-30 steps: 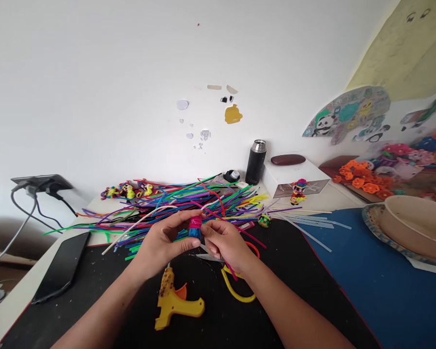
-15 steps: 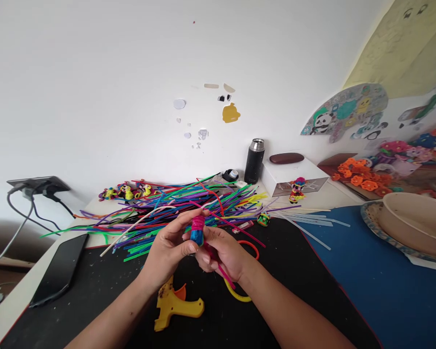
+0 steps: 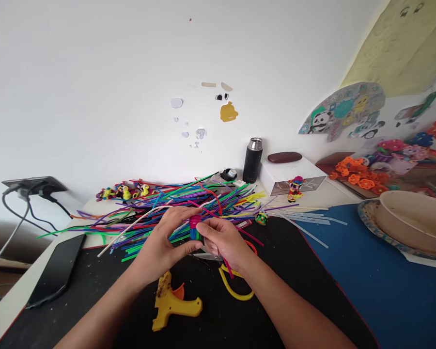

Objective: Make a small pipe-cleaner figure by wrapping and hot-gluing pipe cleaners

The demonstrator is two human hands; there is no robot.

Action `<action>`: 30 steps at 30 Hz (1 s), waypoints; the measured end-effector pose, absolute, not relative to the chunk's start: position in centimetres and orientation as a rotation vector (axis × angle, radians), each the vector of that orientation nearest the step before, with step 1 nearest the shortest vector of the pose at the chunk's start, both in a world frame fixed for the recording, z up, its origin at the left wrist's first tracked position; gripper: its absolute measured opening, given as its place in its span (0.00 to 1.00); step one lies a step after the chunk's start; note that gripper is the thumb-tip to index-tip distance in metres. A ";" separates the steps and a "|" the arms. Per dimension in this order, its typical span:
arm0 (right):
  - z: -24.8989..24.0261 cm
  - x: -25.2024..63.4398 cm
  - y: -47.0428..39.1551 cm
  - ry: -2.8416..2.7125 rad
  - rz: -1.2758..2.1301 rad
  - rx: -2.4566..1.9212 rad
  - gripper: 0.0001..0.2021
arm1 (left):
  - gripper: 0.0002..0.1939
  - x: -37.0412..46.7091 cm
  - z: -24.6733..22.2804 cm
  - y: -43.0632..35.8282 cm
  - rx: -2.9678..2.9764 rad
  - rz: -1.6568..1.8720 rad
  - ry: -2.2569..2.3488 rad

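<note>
My left hand (image 3: 163,241) grips a small rolled pipe-cleaner piece (image 3: 195,223), pink above and blue-green below, between thumb and fingers. Against its right side, my right hand (image 3: 225,240) is closed in a pinch on a pink pipe cleaner (image 3: 228,269), whose free end hangs below the palm. Under the hands lie scissors (image 3: 236,294) with yellow and orange handles, their blades partly hidden. A yellow glue gun (image 3: 176,305) with an orange trigger rests on the black mat (image 3: 276,310), nearer to me.
A big heap of coloured pipe cleaners (image 3: 148,225) spreads behind the hands. Several small figures (image 3: 123,191) stand at its back left. A black bottle (image 3: 253,160), a white box (image 3: 294,177), a phone (image 3: 58,271) and a bowl (image 3: 414,223) surround the mat.
The piece has turned, so green now shows beside the blue. My right hand's fingers have shifted over its right side. More of the scissors is visible below.
</note>
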State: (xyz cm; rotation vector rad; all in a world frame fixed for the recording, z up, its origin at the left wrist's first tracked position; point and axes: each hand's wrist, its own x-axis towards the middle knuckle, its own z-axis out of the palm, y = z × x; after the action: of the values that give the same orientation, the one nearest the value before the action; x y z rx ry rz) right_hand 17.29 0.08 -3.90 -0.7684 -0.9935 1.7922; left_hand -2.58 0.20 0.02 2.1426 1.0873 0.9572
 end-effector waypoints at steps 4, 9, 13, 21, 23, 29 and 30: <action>-4.0 17.1 0.2 -1.067 1.718 -0.830 0.27 | 0.25 -2.5 0.9 -0.1 2.370 0.924 1.144; -4.6 16.7 0.2 -1.111 1.686 -0.866 0.27 | 0.21 -2.4 1.1 -0.3 2.391 0.807 1.164; -4.7 16.8 0.0 -1.131 1.695 -0.883 0.27 | 0.20 -2.6 1.1 -0.1 2.349 0.818 1.180; -4.5 17.2 0.2 -1.192 1.651 -0.927 0.28 | 0.21 -3.4 1.7 0.2 2.361 0.853 1.169; -4.6 17.2 0.3 -1.214 1.611 -0.946 0.28 | 0.21 -3.5 1.8 0.3 2.371 0.848 1.169; -4.9 17.2 0.5 -1.238 1.534 -0.958 0.27 | 0.21 -3.8 1.4 0.7 2.374 0.864 1.183; -4.9 17.1 0.5 -1.234 1.529 -0.955 0.27 | 0.21 -3.9 1.3 0.8 2.377 0.863 1.185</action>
State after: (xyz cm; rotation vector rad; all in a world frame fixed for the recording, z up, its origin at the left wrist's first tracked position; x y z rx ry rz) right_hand 17.14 0.50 -4.94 -0.9547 -1.2341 1.5290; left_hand -3.88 0.76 1.34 2.3774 1.1848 0.8634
